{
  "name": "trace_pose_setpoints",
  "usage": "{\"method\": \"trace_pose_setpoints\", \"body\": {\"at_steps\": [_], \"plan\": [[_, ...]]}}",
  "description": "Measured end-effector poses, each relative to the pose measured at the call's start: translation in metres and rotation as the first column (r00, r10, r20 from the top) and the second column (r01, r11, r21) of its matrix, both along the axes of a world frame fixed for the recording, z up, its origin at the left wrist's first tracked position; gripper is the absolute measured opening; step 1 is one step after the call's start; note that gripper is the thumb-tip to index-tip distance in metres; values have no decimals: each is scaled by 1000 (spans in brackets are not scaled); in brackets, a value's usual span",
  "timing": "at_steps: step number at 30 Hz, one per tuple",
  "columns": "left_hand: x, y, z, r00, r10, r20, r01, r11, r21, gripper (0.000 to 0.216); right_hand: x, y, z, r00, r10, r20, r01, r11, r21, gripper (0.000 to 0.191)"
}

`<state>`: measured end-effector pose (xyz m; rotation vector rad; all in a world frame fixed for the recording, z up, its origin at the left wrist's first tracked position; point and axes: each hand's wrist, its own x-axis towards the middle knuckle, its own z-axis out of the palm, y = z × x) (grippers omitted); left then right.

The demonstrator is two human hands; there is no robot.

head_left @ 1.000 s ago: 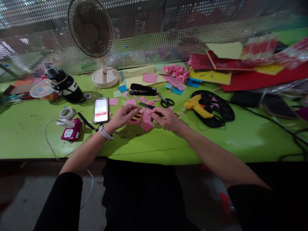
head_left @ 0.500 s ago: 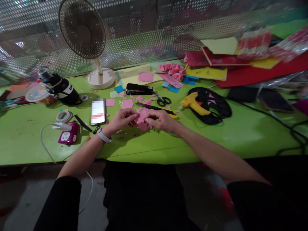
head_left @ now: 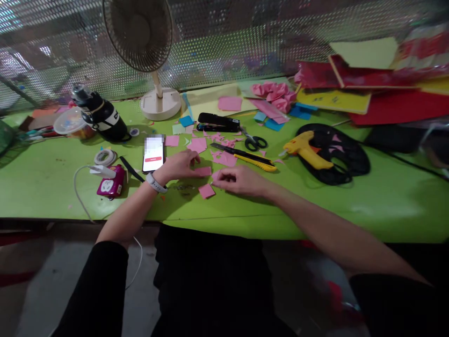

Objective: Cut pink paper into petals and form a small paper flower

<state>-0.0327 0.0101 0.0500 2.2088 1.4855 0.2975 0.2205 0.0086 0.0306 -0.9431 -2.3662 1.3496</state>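
Flat, matte pink paper rectangle (head_left: 203,171) is pressed onto the glossy green table (head_left: 315,210) by the extended fingers of the left hand (head_left: 178,164). The right hand (head_left: 238,180) is loosely curled, its grasp indiscernible. A pink square (head_left: 206,191) lies just beside. Earlier, pink paper was held raised between both hands.

Probably a craft workshop: glue gun (head_left: 307,149), scissors (head_left: 255,142), coloured paper stacks (head_left: 372,89).

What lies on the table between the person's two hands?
Head view: pink paper pieces lie between the left hand and the right hand, on the green table.
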Motion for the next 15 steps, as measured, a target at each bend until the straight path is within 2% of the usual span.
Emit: {"method": "trace_pose_setpoints", "body": {"at_steps": [2,4,7,10,12,15], "plan": [[2,0,-4,1000,-16,-7,16,1000,-26,31,2,5,-2,997,-60,41,53,987,154,29],[4,1,-8,998,-13,66,18,996,-85,25,6,12,-7,991,-73,114,40,962,269,26],[3,3,-11,976,38,214,-8,990,-138,18,8,23,-17,978,-133,161,70,936,344,27],[3,4,-11,923,119,367,-74,988,-135,18,9,29,-23,966,-253,50,211,886,414,21],[5,3,-9,865,171,471,-87,977,-196,21,9,28,-21,953,-293,-70,294,857,423,21],[10,-2,-7,797,173,579,43,940,-339,24,8,21,-13,937,-262,-231,329,882,337,26]]}}
